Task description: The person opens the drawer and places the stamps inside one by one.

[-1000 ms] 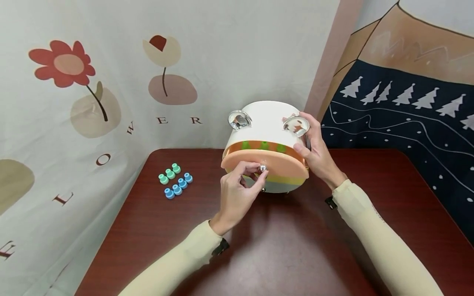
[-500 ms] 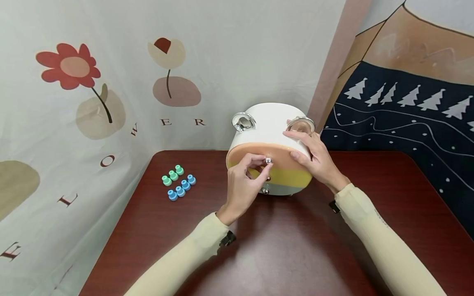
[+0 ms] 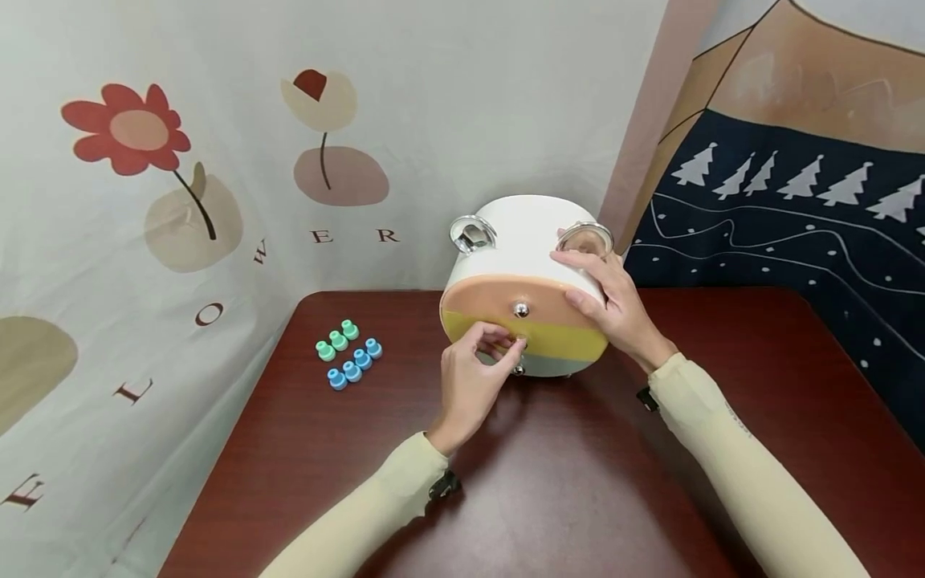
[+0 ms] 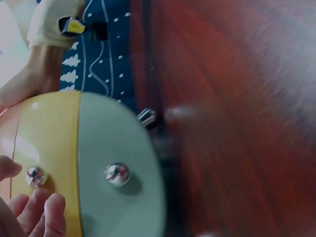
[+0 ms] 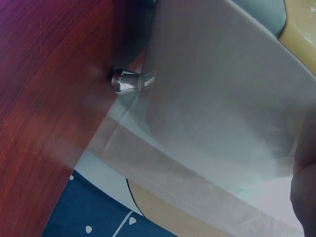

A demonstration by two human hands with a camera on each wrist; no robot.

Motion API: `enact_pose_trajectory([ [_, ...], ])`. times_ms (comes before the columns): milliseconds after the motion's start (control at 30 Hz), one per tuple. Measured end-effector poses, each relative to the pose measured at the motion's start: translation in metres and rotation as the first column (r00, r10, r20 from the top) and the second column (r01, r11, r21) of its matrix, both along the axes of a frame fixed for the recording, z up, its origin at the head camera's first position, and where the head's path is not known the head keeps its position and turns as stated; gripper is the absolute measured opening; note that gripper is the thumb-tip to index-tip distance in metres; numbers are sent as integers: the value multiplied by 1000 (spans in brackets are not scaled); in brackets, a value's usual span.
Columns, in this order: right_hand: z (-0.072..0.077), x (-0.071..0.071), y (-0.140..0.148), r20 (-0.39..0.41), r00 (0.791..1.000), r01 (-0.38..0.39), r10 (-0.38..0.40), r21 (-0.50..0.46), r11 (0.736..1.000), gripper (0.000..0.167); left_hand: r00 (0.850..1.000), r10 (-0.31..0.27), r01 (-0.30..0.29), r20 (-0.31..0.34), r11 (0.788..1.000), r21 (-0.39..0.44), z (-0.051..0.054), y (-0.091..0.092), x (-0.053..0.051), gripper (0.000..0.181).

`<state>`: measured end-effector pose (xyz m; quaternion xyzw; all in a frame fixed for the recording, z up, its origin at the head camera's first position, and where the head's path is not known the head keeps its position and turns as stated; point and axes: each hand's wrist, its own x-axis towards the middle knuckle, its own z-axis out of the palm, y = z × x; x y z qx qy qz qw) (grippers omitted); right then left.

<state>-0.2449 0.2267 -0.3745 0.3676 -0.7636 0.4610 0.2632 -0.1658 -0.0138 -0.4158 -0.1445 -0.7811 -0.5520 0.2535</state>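
A white rounded cabinet (image 3: 538, 217) has orange (image 3: 484, 293), yellow (image 3: 564, 341) and grey-green (image 4: 106, 133) drawer fronts, all flush, with silver knobs. My left hand (image 3: 468, 389) is at the yellow front; in the left wrist view its thumb and fingers lie loosely on either side of the middle knob (image 4: 35, 176), which shows between them. My right hand (image 3: 625, 309) rests on the cabinet's upper right side, fingers stretched over the top by the round silver ear (image 3: 587, 229) and thumb near the front edge. In the right wrist view it shows only as a dark edge.
Left of the cabinet on the dark red table (image 3: 303, 449) stand three green pegs (image 3: 338, 340) and several blue pegs (image 3: 352, 371). A printed cloth (image 3: 433, 120) hangs behind the table. Small silver feet (image 5: 126, 81) are under the cabinet.
The orange drawer, open with green things inside a second ago, has gone in. My left hand has left its knob and moved down to the yellow one. My right hand shifted slightly onto the top.
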Motion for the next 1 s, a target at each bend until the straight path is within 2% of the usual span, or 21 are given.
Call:
enact_pose_trajectory([
  [167, 1, -4, -1, -4, 1000, -17, 17, -8, 1000, 51, 1000, 4, -5, 31, 1000, 13, -9, 6, 2, 18],
  [433, -3, -3, -2, 11, 1000, -11, 11, -20, 1000, 51, 1000, -8, 7, 13, 997, 73, -14, 15, 2, 16],
  [600, -3, -2, -1, 7, 1000, -4, 4, -9, 1000, 51, 1000, 18, -19, 8, 996, 89, -14, 19, 1, 16],
  [700, -1, -2, 0, 8, 1000, -2, 2, -7, 1000, 51, 1000, 12, -12, 6, 995, 97, -14, 20, 0, 15],
  [1000, 3, 0, 4, 75, 997, -21, 21, 8, 1000, 50, 1000, 7, -4, -21, 994, 114, -14, 21, 5, 14],
])
